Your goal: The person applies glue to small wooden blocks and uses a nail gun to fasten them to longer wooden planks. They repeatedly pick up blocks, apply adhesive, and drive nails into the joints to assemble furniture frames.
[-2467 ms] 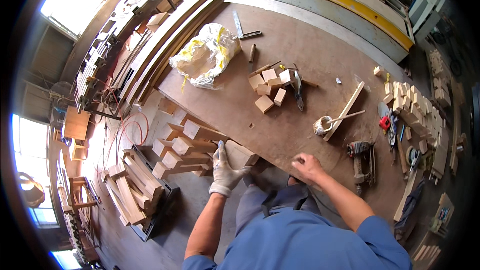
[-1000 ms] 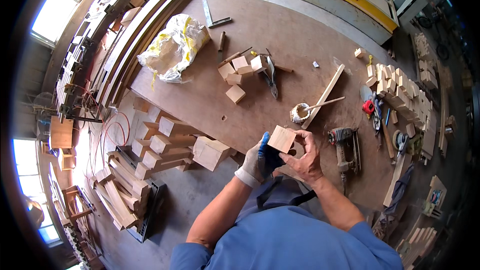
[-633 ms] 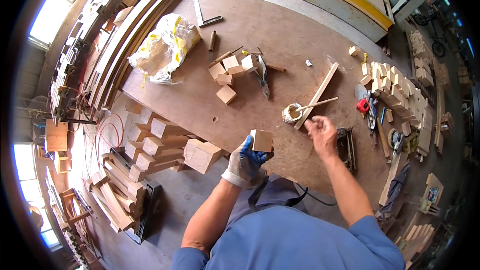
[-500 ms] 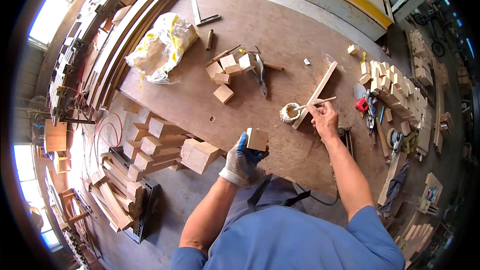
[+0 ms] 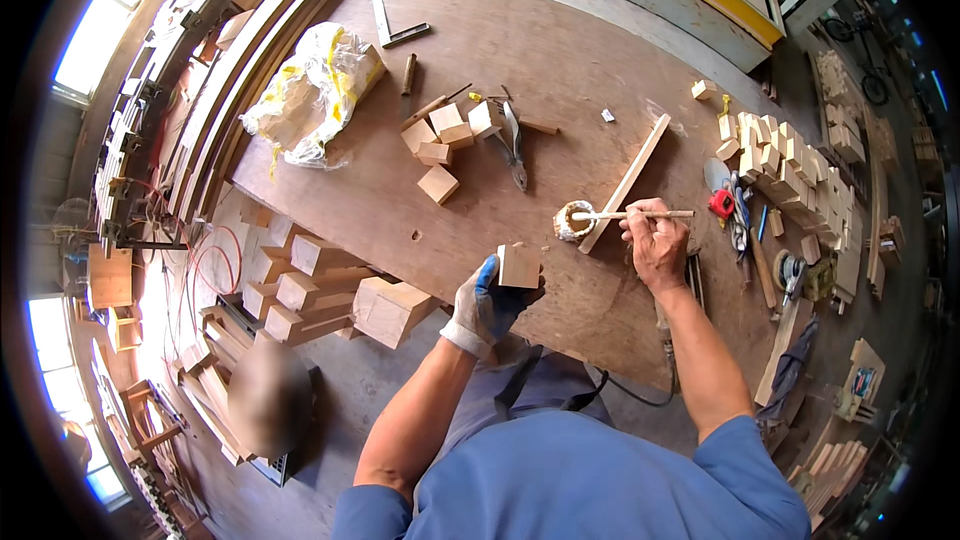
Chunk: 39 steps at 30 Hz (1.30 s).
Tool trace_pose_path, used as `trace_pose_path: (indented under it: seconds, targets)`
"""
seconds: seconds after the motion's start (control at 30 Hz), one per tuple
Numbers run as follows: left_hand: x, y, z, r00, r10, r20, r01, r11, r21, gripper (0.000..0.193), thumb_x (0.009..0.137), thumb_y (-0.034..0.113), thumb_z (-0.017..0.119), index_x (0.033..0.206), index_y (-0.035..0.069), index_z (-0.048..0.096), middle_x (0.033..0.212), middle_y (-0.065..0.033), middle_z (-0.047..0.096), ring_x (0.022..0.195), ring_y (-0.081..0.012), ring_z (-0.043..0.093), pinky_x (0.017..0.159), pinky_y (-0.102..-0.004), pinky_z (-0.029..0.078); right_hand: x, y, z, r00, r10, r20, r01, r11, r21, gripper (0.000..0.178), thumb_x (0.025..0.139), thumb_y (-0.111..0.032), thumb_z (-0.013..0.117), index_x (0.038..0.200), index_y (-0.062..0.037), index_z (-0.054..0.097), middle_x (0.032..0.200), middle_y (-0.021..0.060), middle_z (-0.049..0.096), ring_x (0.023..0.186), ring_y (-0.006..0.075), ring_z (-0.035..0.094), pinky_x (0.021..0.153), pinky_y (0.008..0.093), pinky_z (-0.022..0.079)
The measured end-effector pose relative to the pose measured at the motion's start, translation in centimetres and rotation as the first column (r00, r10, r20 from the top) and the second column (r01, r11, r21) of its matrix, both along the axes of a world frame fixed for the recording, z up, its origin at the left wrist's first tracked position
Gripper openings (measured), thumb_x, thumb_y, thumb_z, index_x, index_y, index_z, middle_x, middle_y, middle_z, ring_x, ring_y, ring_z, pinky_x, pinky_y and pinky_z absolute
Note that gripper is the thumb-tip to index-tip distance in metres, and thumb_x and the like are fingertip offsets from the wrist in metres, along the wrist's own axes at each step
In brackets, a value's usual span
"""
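Observation:
My left hand (image 5: 480,308), in a white and blue work glove, is closed around a small wooden block (image 5: 519,266) above the table's near edge. Bare and ungloved, my right hand (image 5: 657,245) grips a thin wooden stick (image 5: 640,214). The stick lies nearly level, its pale left end at the mouth of a small crusted pot (image 5: 574,223); what is inside the pot is hard to make out. Just behind the pot and under the stick, a long wooden strip (image 5: 632,176) lies slantwise on the table.
Loose wooden blocks (image 5: 437,183) lie mid-table beside pliers (image 5: 515,155). A plastic-wrapped bundle (image 5: 318,100) and a try square (image 5: 385,25) sit farther left. At right are stacked blocks (image 5: 790,165), a red tape measure (image 5: 721,203) and a hammer-like handle (image 5: 765,280). Thick timbers (image 5: 390,310) jut out at the near left.
My right hand has turned the stick from a slant to nearly level and shifted slightly right. The left hand still holds the block. A blurred round patch now covers the lower left.

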<state>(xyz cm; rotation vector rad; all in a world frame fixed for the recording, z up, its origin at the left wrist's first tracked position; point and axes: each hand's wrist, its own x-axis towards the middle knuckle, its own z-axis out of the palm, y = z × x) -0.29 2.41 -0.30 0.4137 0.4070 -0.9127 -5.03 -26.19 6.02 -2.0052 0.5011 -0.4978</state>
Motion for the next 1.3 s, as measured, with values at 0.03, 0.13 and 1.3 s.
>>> trace_pose_path:
  seconds: [0.03, 0.13, 1.3]
  targets:
    - [0.1, -0.2, 0.0, 1.000, -0.002, -0.007, 0.002, 1.000, -0.019, 0.054, 0.112, 0.037, 0.049, 0.148, -0.003, 0.051, 0.139, -0.0266, 0.059, 0.123, -0.0427, 0.060, 0.111, -0.0561, 0.049, 0.0, 0.0, -0.1, 1.000, 0.014, -0.002, -0.014, 1.000, -0.028, 0.016, 0.105, -0.016, 0.064, 0.100, -0.0020, 0.068, 0.074, 0.0095, 0.073, 0.063, 0.0175, 0.073, 0.061, 0.0323, 0.059]
    - [0.5, -0.9, 0.1, 1.000, -0.013, -0.025, 0.012, 0.998, -0.056, 0.053, 0.109, 0.034, 0.055, 0.147, -0.004, 0.051, 0.141, -0.0268, 0.059, 0.126, -0.0433, 0.060, 0.113, -0.0579, 0.049, -0.3, -0.1, -1.2, 0.998, 0.052, -0.020, -0.053, 0.996, -0.066, 0.016, 0.105, -0.017, 0.064, 0.099, -0.0016, 0.068, 0.073, 0.0097, 0.073, 0.063, 0.0180, 0.073, 0.062, 0.0325, 0.059]
    - [1.2, -3.1, -3.8, 0.998, -0.054, -0.041, 0.052, 0.998, -0.042, 0.054, 0.112, 0.037, 0.046, 0.149, -0.003, 0.051, 0.141, -0.0282, 0.062, 0.123, -0.0487, 0.064, 0.109, -0.0625, 0.052, -3.7, -1.5, 3.8, 0.985, -0.170, -0.006, 0.158, 0.902, 0.401, 0.024, 0.108, -0.021, 0.056, 0.104, 0.0000, 0.066, 0.076, 0.0087, 0.070, 0.059, 0.0143, 0.067, 0.057, 0.0269, 0.057]
